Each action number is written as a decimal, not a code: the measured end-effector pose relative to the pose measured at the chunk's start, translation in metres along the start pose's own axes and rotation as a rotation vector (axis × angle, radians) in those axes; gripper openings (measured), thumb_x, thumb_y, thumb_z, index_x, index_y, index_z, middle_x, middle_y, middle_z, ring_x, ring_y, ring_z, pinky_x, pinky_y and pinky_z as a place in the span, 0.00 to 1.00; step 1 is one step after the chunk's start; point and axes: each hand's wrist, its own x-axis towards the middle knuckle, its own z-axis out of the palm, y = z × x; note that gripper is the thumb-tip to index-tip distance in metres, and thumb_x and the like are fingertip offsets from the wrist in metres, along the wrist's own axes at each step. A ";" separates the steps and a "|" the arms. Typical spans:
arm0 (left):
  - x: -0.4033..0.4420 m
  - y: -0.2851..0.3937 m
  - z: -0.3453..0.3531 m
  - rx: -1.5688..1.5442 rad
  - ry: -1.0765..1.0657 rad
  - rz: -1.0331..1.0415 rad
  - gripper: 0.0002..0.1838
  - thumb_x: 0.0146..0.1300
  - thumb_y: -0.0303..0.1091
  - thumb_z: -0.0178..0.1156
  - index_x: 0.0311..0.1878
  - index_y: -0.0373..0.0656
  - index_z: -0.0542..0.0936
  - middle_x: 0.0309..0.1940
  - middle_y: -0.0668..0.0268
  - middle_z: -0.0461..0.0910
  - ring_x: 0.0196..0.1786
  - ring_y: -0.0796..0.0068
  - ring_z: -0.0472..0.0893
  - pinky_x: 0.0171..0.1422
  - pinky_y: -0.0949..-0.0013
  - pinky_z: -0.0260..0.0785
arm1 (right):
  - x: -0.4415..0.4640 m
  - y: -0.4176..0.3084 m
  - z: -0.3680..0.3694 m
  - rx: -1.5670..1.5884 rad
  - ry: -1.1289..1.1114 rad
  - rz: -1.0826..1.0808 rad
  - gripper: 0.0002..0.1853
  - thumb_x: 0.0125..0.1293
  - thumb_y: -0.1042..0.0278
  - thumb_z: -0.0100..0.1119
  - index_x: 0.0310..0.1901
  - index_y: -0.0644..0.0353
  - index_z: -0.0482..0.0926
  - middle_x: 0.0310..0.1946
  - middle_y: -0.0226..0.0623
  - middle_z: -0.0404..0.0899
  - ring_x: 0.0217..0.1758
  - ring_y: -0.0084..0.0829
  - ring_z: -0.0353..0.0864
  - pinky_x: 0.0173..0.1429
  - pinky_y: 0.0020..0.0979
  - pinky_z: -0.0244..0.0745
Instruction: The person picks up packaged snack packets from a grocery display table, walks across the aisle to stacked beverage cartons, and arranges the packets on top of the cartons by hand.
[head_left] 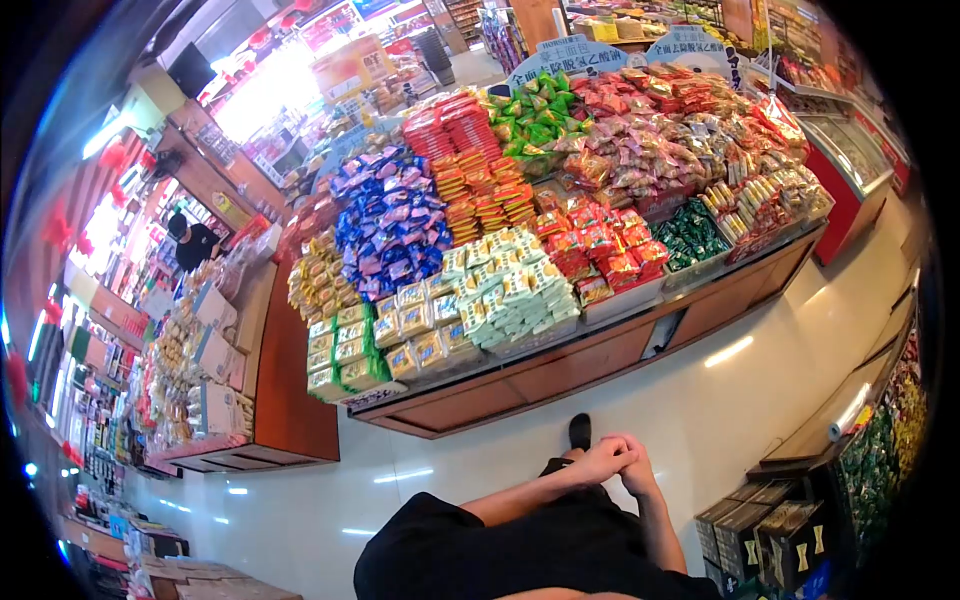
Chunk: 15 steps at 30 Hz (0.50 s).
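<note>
My left hand (603, 461) and my right hand (636, 472) are clasped together in front of my body, fingers closed against each other. No object shows in them; the inside of the clasp is hidden. Below them is my black clothing (540, 545), and a black shoe (580, 431) is on the floor just beyond. The nearest display is a wooden stand (520, 388), apart from both hands. Pale green packets (515, 290), blue packets (390, 225), red packets (600, 245) and dark green wrapped pieces (690, 236) are heaped on it.
Another wooden counter (300, 400) with bagged goods stands to the left, and a person in black (192, 242) is behind it. Dark boxes (790, 540) sit at lower right, near a shelf edge (830, 420). A red-sided freezer (845, 180) is at far right. Shiny tiled floor (400, 470) lies between.
</note>
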 end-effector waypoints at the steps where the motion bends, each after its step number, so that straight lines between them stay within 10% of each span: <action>1: 0.012 0.008 -0.006 0.038 -0.023 0.007 0.17 0.65 0.44 0.55 0.26 0.41 0.72 0.22 0.70 0.70 0.28 0.81 0.69 0.31 0.72 0.63 | 0.009 -0.004 -0.004 0.047 0.018 0.030 0.21 0.51 0.85 0.51 0.49 0.63 0.75 0.41 0.34 0.77 0.45 0.24 0.75 0.51 0.26 0.71; 15: 0.254 0.078 -0.107 -0.066 -0.094 0.088 0.14 0.65 0.40 0.55 0.28 0.40 0.74 0.22 0.73 0.70 0.27 0.83 0.67 0.30 0.74 0.60 | 0.235 -0.098 -0.100 -0.028 0.143 -0.065 0.19 0.50 0.86 0.51 0.47 0.63 0.74 0.40 0.31 0.76 0.44 0.22 0.73 0.49 0.26 0.71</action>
